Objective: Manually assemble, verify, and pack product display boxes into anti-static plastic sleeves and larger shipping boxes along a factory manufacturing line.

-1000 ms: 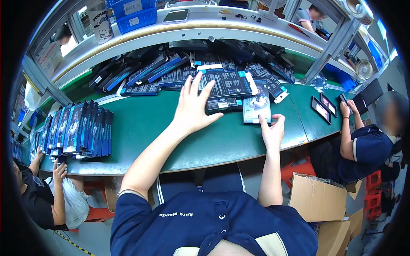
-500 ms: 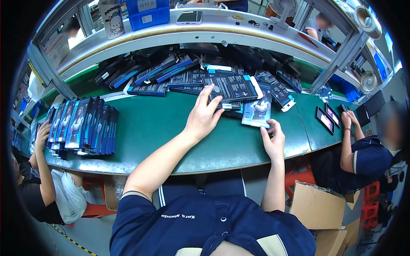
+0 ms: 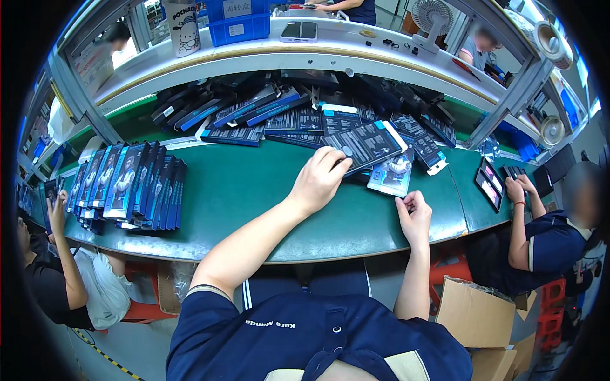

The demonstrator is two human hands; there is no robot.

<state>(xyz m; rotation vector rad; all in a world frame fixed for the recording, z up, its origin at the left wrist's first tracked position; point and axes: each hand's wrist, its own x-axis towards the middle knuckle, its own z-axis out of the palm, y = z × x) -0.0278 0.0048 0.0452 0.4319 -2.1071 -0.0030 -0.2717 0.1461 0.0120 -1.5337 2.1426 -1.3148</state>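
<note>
Two hands are engaged on the green bench (image 3: 254,197): the left hand (image 3: 321,178) is closed on the edge of a dark flat box (image 3: 365,145), apparently to steady it, while the right hand (image 3: 414,214) is pinched on a pale blue insert card (image 3: 391,174) beneath it.

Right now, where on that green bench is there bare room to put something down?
The widest free patch of the green bench lies between the upright row of blue boxes and the left hand. A narrower strip runs along the near edge by the right hand. The back, under the shelf, is crowded with dark flat boxes.
</note>
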